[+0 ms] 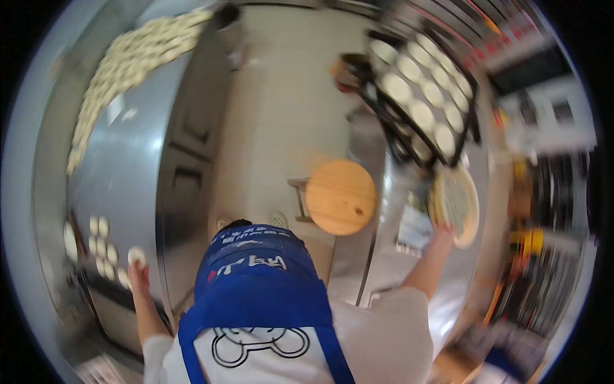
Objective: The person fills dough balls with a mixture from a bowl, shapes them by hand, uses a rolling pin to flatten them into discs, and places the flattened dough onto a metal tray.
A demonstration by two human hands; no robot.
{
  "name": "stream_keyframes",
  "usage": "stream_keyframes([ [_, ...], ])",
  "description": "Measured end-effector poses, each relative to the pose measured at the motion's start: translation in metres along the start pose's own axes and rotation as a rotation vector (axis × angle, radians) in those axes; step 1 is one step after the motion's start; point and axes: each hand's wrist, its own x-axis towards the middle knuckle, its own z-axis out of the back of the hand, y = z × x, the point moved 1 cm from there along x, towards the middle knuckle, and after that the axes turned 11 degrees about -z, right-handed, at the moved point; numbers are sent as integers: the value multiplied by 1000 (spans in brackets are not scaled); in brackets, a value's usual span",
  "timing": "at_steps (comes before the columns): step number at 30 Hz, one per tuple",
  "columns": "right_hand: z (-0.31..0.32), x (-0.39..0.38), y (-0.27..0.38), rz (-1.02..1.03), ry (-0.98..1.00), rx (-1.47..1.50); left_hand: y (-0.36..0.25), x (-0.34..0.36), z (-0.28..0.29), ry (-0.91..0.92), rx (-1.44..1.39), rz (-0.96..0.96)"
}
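Handling a dough round (136,255) seems underway: left hand (139,275) apparently pinches it; right hand (444,232) meets the right-side bowl (469,229) (grip, cannot tell); placing calls for gentle release.

Left hand (139,275) at a pale dough round (136,255), dough pieces (101,247) to its left, right hand (442,231) at a wide bowl (472,208), dark tray (469,118) beyond that hand.

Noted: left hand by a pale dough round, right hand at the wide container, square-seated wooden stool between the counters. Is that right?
No: the wooden stool has a round seat, as the head view shows. Left hand, dough round, right hand and container stand as noted.
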Motion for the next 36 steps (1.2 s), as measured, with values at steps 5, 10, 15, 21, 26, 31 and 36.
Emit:
stream_keyframes([
  [5,-67,22,-11,-62,-239,-12,22,-51,-5,-237,-80,1],
  [10,-147,-42,-75,-110,-673,-479,41,-65,-23,-273,-108,23],
  [15,-242,-146,-248,-133,-239,-751,33,-33,-51,-256,-42,61],
  [21,-443,-373,-450,-4,1008,-1169,-11,53,-53,-22,-24,16],
  [26,-509,-537,-490,508,1610,-1583,-87,105,18,-243,782,-483],
  [31,-498,-556,-520,489,1645,-1759,-155,192,143,-425,803,-399],
  [36,-517,-580,-530,506,1601,-2020,-158,290,251,-607,1005,-449],
])
